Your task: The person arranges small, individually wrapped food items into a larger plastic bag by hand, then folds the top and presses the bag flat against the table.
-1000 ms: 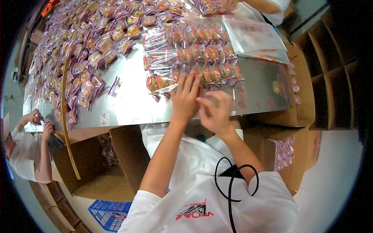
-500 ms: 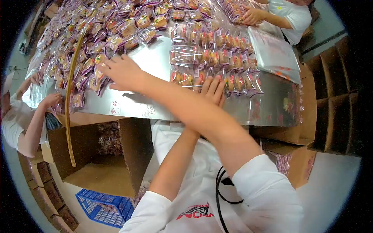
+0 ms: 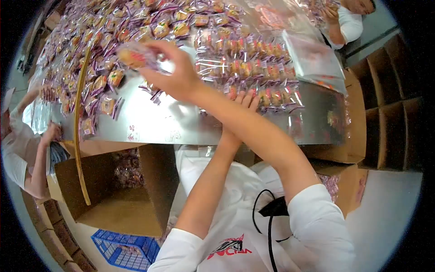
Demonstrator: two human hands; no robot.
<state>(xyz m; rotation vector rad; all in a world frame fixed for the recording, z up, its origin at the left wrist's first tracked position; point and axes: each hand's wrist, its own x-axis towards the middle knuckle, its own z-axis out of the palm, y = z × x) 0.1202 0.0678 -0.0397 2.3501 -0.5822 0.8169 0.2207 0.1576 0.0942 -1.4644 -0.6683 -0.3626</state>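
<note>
My arms are crossed, the right one over the left. My right hand, slightly blurred, holds a wrapped pastry in clear and purple film above the left part of the metal table. My left hand lies with fingers stretched out on the nearest row of wrapped pastries. Two more rows lie behind it, the middle row and the far row. Left of these spreads a loose heap of wrapped pastries.
A yellow strip crosses the heap. Clear plastic bags lie right of the rows. Below the table are an open cardboard box and a blue crate. Co-workers' hands show at left and top right.
My right hand has lifted a wrapped pastry from the heap's edge and moved up and right with it. My left hand stays on the row. The top-right co-worker's hand has moved right.
</note>
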